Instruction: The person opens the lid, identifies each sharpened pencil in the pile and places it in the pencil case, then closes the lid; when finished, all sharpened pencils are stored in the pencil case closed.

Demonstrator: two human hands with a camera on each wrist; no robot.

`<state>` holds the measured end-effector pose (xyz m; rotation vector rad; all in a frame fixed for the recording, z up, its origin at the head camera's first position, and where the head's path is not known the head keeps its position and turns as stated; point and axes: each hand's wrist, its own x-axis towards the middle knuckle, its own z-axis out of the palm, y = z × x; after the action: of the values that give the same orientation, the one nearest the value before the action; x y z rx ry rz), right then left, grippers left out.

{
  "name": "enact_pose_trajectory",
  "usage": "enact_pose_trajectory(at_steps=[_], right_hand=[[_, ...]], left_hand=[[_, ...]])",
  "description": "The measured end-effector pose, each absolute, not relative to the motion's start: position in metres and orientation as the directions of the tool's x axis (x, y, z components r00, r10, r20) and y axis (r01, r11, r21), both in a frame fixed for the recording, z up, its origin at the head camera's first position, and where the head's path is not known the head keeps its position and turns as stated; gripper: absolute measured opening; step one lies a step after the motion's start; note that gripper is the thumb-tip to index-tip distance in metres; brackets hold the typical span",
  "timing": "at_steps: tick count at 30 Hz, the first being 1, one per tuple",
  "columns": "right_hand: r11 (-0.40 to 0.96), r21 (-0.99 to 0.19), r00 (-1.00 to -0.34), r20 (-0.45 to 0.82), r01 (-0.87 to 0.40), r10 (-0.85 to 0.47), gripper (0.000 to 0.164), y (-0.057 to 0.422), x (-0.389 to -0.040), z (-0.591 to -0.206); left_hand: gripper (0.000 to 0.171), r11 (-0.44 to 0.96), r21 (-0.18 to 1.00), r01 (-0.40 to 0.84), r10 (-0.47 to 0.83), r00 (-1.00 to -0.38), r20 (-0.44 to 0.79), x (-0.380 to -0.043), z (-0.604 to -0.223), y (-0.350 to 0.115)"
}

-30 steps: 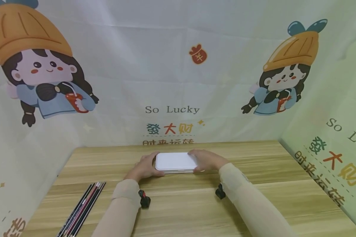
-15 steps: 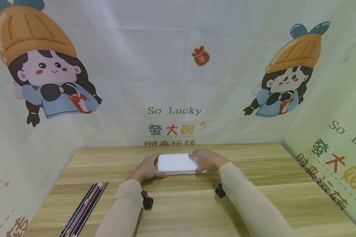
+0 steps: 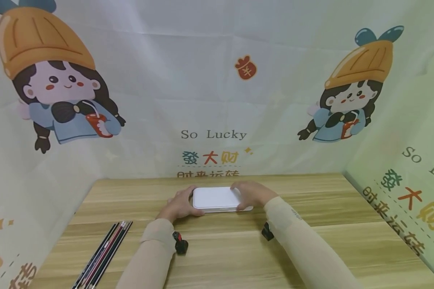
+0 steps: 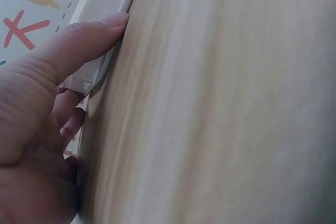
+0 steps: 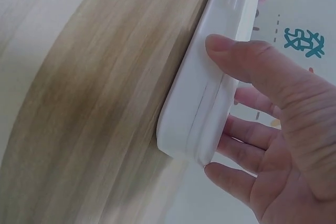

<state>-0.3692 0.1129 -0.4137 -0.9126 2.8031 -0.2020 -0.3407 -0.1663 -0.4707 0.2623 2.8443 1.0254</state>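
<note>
White box (image 3: 215, 196) gripped at 2 ends

The box lies flat toward the far edge of the bench (image 3: 220, 253), its long side facing the person. The left hand (image 3: 181, 205) clamps the left end – thumb along the near side, fingers going behind. The right hand (image 3: 253, 196) clamps the right end the same way – thumb on the near face. Several pencils (image 3: 104, 255) lie side by side near the left sleeve (image 3: 148, 253). The backdrop (image 3: 159, 100) behind shows 2 cartoon figures in orange hats.
</note>
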Motion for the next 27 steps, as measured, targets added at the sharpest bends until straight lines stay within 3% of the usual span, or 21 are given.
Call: enact_pose_trajectory(at_steps=[11,20,27], right_hand=[[0.799,-0.179,-0.789,-0.137,-0.575,-0.599,0.075,0.1136,-0.3707,-0.4128],[0.803,-0.158,-0.792,-0.138,-0.575,-0.595,0.091,0.1138,-0.3719,-0.4152],[0.800,-0.108,-0.780,-0.181,-0.590,-0.599,0.090,0.1134,-0.3743,-0.4139]], left_hand=[[0.101,0.758,0.640,0.128,0.196,-0.980,-0.037,-0.3419,-0.4728,-0.1664],[0.101,0.752,0.648,0.123,0.194,-0.980,-0.039,-0.3439,-0.4750,-0.1662],[0.101,0.759,0.639,0.123,0.191,-0.981,-0.038,-0.3456,-0.4762,-0.1662]])
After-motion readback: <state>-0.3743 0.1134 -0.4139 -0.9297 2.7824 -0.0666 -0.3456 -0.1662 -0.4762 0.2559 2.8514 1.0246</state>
